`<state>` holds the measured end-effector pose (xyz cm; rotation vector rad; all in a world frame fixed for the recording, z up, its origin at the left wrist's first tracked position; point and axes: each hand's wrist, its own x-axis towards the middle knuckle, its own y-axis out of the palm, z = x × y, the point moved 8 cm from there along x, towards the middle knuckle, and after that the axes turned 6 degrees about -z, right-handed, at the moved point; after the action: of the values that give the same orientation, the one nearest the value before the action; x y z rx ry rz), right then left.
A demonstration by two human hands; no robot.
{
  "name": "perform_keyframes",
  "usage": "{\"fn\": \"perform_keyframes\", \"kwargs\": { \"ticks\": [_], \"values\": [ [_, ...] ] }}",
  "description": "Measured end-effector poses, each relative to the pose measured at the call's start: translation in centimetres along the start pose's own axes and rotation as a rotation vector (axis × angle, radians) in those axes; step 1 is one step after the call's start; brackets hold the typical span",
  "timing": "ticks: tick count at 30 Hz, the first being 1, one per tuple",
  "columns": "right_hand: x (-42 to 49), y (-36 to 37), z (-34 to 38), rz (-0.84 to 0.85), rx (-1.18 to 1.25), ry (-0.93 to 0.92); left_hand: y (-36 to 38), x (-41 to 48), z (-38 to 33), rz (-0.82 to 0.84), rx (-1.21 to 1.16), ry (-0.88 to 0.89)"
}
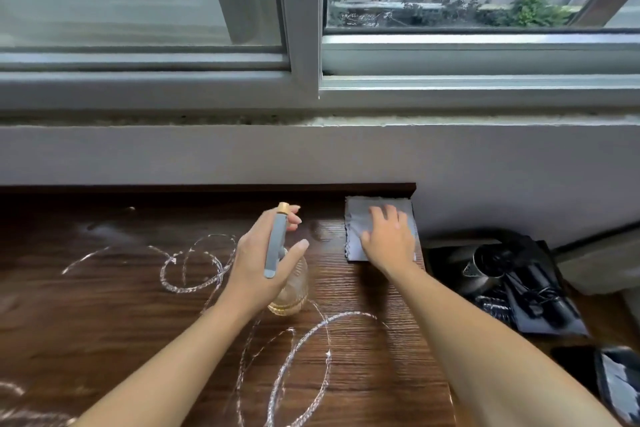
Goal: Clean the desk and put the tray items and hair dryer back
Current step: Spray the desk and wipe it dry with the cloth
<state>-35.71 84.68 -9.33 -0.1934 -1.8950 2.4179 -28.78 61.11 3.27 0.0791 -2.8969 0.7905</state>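
My left hand (263,260) grips a spray bottle (289,288) with a clear ribbed body, grey trigger and gold cap, held above the dark wooden desk (104,305). White looping marks (194,270) are scrawled over the desk top. My right hand (388,236) lies flat, fingers spread, on a grey cloth (360,218) at the desk's back right corner. A dark hair dryer (485,267) lies to the right of the desk on a black tray (547,322) with other dark items.
A grey wall and a window sill (311,121) run right behind the desk. The desk's right edge is close to the cloth. Lower right, a dark object (616,381) sits at the frame's edge.
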Motion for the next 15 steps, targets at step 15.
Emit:
{"fn": "perform_keyframes", "kwargs": {
  "ticks": [15],
  "values": [
    [-1.9, 3.4, -2.4, 0.1, -0.208, -0.038, -3.5, -7.8, 3.8, 0.107, -0.054, -0.341]
  ]
}}
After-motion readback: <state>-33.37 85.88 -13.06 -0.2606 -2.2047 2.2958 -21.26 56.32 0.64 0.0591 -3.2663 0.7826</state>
